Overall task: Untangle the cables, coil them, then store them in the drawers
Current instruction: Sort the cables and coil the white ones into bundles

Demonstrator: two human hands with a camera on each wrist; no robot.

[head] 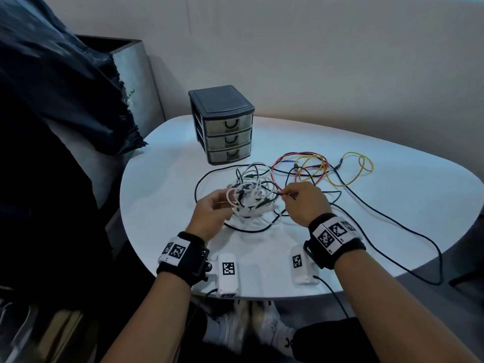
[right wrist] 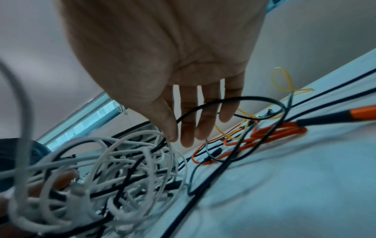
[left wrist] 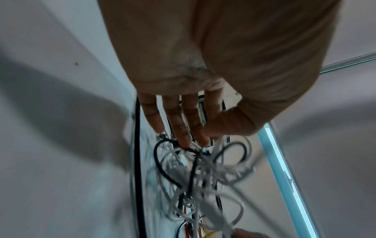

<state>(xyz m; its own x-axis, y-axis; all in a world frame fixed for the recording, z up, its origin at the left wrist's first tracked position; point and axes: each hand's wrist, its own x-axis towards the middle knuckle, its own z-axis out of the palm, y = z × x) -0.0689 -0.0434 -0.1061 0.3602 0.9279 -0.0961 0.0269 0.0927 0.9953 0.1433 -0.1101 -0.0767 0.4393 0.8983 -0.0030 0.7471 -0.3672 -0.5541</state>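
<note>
— Bench?
— White, drawers shut at back. Tangle before me.
— Grips?
— Left hand holds the knot steady; right hand pinches a black cable, apparently to draw it free.

Dim, bluish light is washing over everything; both wrist views are blurring beyond the fingers, edges are bowing, and soft shadows are falling beneath them.

A white oval worktop is seen. White and black tangled cables, a red looped cable and a yellow looped cable are shown. The small plastic drawer unit is dark grey with translucent fronts.
</note>
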